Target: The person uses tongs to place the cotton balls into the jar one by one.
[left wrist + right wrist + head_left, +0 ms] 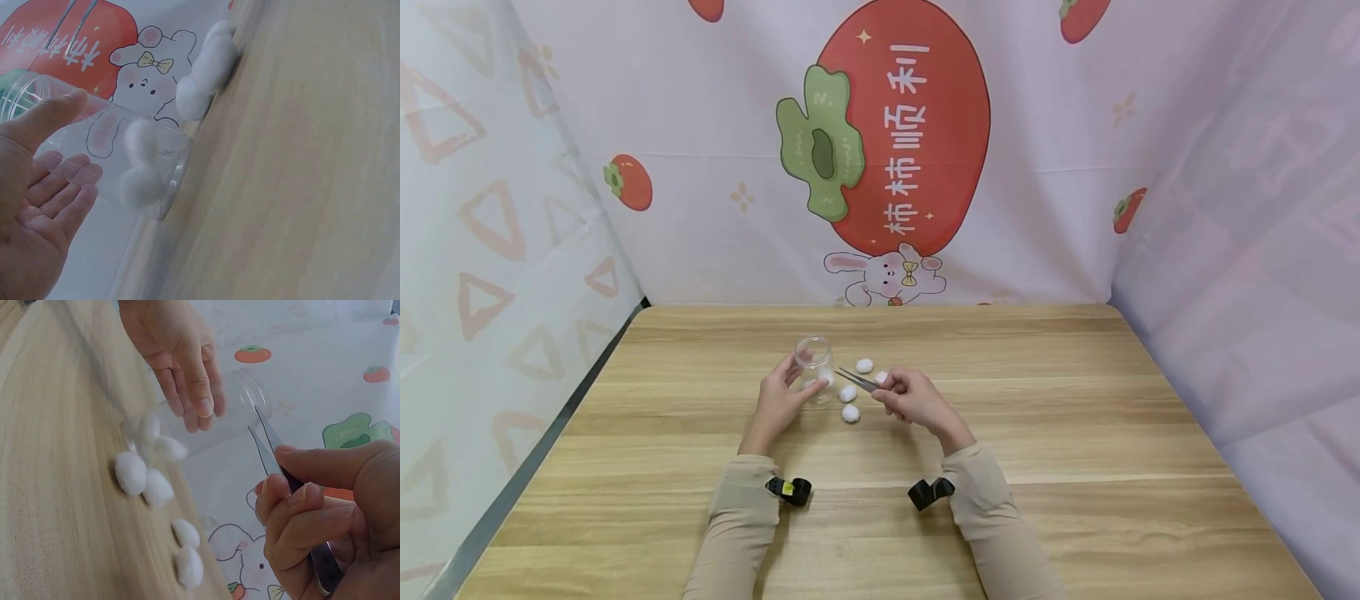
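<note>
Below centre in the head view, I see a left hand [780, 400] gripping a clear jar [814, 365], a right hand [919, 400] pinching tweezers [859, 381]. The left wrist view shows, more plainly, two white balls [141, 186] inside.

Forearms [741, 521] converging forward; left hand [780, 402], thumb opposite fingers; right hand [921, 402], fingers curled, thumb pinching.

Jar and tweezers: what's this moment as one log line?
left hand: holds upright jar | right hand: holds open, empty tweezers | cotton balls: some in jar, others on table
</note>
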The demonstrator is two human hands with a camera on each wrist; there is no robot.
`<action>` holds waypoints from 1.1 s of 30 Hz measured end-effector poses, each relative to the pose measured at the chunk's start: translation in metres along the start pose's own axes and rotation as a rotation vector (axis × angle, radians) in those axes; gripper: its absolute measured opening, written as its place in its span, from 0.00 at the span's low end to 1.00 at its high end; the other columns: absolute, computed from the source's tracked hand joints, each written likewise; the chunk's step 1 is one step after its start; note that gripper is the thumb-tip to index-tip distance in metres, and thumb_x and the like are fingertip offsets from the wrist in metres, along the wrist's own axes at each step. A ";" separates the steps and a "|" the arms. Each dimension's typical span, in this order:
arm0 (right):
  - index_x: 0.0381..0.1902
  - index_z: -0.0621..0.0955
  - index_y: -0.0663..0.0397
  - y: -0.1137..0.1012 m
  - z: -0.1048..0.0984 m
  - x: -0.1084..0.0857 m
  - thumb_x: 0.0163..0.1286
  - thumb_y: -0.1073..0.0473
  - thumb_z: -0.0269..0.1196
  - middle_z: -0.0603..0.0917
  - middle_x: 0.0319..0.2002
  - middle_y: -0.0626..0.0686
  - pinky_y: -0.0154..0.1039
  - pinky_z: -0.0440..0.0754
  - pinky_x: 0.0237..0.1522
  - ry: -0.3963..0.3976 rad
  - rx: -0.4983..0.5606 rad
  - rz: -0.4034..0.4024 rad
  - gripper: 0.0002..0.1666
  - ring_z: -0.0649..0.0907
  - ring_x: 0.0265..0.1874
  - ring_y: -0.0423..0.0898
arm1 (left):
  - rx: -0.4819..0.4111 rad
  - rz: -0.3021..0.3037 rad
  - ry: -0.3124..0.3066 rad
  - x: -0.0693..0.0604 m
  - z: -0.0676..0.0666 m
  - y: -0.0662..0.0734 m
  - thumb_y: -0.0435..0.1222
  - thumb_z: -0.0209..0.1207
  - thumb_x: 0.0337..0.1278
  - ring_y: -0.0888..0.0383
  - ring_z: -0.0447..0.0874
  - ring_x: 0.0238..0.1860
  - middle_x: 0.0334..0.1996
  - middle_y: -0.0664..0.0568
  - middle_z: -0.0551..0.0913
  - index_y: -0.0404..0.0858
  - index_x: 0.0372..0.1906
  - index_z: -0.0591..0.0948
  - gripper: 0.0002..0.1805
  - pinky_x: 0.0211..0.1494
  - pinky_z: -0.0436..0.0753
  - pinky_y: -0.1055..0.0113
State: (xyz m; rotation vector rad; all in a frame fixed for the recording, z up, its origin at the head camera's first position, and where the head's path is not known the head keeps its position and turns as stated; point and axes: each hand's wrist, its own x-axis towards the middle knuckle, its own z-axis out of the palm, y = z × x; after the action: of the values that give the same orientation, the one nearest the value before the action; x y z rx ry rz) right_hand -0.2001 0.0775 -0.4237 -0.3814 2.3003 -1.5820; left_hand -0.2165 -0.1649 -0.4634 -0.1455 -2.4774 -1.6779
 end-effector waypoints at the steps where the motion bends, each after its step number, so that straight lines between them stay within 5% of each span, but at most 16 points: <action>1: 0.32 0.73 0.65 0.000 0.000 0.000 0.69 0.61 0.60 0.73 0.17 0.46 0.25 0.63 0.13 0.002 -0.002 0.001 0.11 0.68 0.13 0.38 | 0.001 0.000 -0.001 0.000 0.000 0.000 0.34 0.70 0.49 0.41 0.73 0.66 0.64 0.34 0.74 0.28 0.67 0.67 0.39 0.73 0.73 0.58; 33: 0.28 0.74 0.59 0.019 -0.009 -0.004 0.68 0.62 0.61 0.73 0.16 0.45 0.26 0.65 0.14 -0.058 -0.077 0.106 0.10 0.68 0.14 0.38 | 0.004 -0.011 -0.006 0.002 0.000 -0.003 0.35 0.70 0.49 0.41 0.72 0.67 0.65 0.35 0.73 0.30 0.68 0.66 0.40 0.74 0.73 0.58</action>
State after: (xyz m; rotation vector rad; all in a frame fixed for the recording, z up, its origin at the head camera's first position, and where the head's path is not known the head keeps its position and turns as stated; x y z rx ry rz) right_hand -0.2007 0.0938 -0.4382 -0.3137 2.3021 -1.4174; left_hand -0.2187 -0.1657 -0.4664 -0.1368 -2.4903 -1.6785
